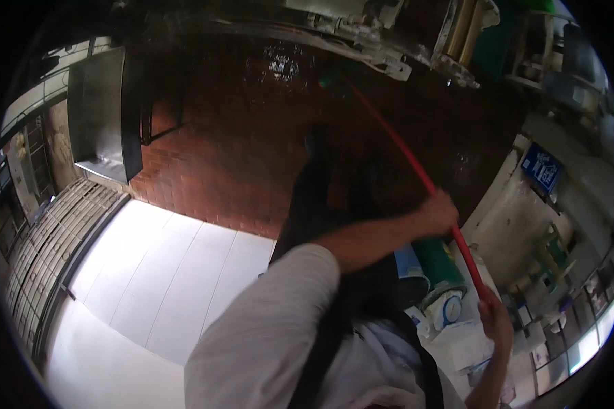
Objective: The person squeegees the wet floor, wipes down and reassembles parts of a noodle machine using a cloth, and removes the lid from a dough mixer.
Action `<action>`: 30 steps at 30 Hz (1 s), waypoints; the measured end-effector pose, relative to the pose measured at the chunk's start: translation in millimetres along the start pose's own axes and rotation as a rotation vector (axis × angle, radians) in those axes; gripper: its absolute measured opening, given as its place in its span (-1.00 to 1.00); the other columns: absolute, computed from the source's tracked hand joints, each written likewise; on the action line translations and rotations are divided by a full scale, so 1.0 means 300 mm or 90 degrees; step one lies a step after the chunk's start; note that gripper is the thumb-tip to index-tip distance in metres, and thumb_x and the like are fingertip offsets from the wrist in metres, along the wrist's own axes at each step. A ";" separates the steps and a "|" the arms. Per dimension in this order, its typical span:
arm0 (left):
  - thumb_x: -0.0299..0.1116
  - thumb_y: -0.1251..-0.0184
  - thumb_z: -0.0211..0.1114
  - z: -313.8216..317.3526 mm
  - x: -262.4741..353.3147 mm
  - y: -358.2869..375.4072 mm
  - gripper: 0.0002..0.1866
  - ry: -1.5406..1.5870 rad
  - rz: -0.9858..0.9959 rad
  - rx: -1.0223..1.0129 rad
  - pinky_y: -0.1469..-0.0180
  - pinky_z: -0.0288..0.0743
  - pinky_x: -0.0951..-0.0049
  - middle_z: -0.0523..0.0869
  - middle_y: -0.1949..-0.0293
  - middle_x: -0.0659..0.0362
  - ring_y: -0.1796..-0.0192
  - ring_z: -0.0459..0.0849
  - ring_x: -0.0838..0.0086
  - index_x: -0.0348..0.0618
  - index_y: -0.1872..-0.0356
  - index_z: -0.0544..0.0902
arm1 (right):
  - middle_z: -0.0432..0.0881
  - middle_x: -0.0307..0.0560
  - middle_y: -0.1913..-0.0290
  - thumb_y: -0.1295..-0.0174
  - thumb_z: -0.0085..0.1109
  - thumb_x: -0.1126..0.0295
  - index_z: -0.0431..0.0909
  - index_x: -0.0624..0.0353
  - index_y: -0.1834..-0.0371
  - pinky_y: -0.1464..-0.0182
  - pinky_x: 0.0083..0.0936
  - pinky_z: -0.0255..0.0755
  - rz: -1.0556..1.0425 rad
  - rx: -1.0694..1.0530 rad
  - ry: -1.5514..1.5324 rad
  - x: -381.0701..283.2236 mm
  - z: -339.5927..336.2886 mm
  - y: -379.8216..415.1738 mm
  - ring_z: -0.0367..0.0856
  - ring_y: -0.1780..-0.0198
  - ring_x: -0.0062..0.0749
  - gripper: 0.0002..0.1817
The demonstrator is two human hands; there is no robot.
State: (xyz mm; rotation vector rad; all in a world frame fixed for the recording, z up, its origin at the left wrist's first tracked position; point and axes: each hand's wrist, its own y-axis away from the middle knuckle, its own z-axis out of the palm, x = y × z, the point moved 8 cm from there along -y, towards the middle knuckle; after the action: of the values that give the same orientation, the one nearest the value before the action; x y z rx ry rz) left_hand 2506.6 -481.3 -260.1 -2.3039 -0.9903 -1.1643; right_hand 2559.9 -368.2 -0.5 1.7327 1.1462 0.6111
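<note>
A long red handle [393,135] runs diagonally from the dark red tiled floor [205,150] up towards my body. At its far end is a blurred green head [331,82], low over the floor. My left hand [440,213] is wrapped round the middle of the handle, with that arm stretched across in front of me. Closer to the handle's near end, my right hand [496,317] is closed round it. A wet, shiny patch [282,66] shows on the floor beside the green head.
Metal equipment [382,58] lines the far edge. A metal cabinet [97,112] stands at left, above white tiles [177,273]. On the right are a green cylinder [440,266], a round dial [451,309], a blue sign [542,168] and cluttered shelves.
</note>
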 end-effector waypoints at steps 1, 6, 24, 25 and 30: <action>-0.20 0.04 0.34 -0.040 -0.143 0.051 -0.92 -0.008 0.017 0.031 0.02 0.50 0.08 0.75 0.38 0.23 0.18 0.70 0.24 0.15 0.51 0.75 | 0.70 0.25 -0.08 -0.46 0.12 0.37 0.42 0.08 -0.45 -0.20 -0.31 0.48 -0.009 -0.014 -0.023 -0.084 0.060 -0.107 0.70 -0.15 0.01 -0.50; -0.22 -0.15 0.32 -0.530 -1.092 0.531 -0.83 -0.321 -0.116 -0.046 -0.05 0.55 0.00 0.75 0.31 0.18 0.13 0.71 0.14 0.18 0.27 0.82 | 0.69 0.30 0.04 -0.52 -0.07 0.15 0.39 0.02 -0.38 0.01 0.10 0.52 -0.268 -0.101 0.015 -0.805 0.476 -0.697 0.63 0.01 0.36 -0.57; -0.24 -0.26 0.27 -0.572 -1.054 0.767 -0.85 -0.255 -0.240 0.185 -0.05 0.55 0.12 0.76 0.32 0.19 0.16 0.71 0.19 0.11 0.25 0.78 | 0.74 0.18 0.01 -0.51 0.00 0.18 0.47 0.05 -0.41 -0.09 -0.25 0.57 -0.322 -0.096 0.031 -0.919 0.416 -0.619 0.73 -0.02 -0.01 -0.53; -0.22 -0.27 0.29 -0.703 -1.092 0.846 -0.86 -0.284 -0.287 0.118 -0.03 0.57 0.13 0.76 0.33 0.17 0.17 0.72 0.18 0.10 0.27 0.78 | 0.72 0.27 0.11 -0.50 -0.11 0.26 0.47 0.09 -0.36 0.04 -0.05 0.57 -0.377 -0.143 0.101 -1.019 0.572 -0.673 0.69 0.08 0.21 -0.57; -0.08 -0.27 0.34 -0.408 -0.571 0.543 -0.84 -0.092 -0.237 -0.093 -0.02 0.58 0.02 0.79 0.31 0.06 0.16 0.77 0.09 0.21 0.33 0.82 | 0.73 0.15 0.21 -0.42 0.14 0.19 0.48 -0.08 -0.40 0.10 -0.10 0.57 -0.251 -0.040 -0.027 -0.470 0.205 -0.337 0.70 0.17 0.14 -0.52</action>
State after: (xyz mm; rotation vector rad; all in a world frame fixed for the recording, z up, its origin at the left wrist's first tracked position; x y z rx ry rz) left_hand 2488.6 -737.6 -329.5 -2.4117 -1.4829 -1.2561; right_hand 2503.4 -508.3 -105.8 1.4065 1.3747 0.3618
